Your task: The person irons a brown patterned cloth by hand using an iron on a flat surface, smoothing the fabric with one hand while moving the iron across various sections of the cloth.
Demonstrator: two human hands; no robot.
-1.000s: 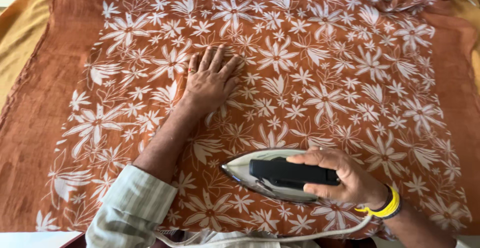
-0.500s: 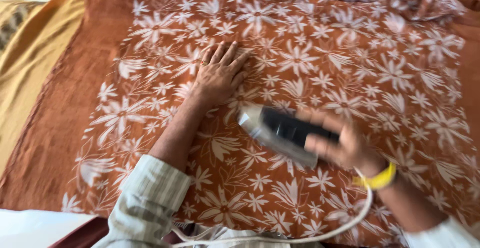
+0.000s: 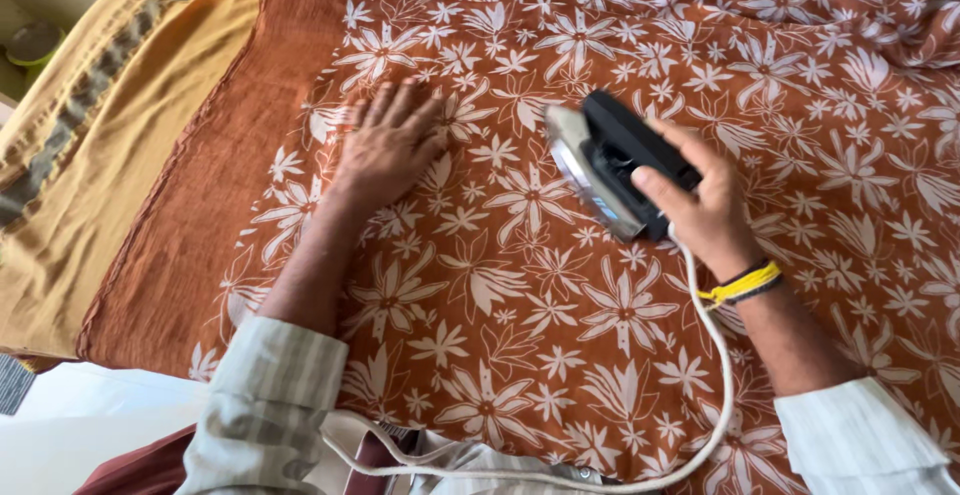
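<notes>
We are ironing: our right hand (image 3: 700, 205) grips the iron (image 3: 610, 165), tilted off the floral cloth (image 3: 520, 295); at nine o'clock our left hand (image 3: 385, 145) lies flat, fingers spread. Next, lower it squarely.

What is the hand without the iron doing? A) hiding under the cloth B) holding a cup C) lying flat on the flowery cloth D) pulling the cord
C: the left hand lies palm down with fingers spread on the flowery cloth, while the right hand grips the iron.
</notes>
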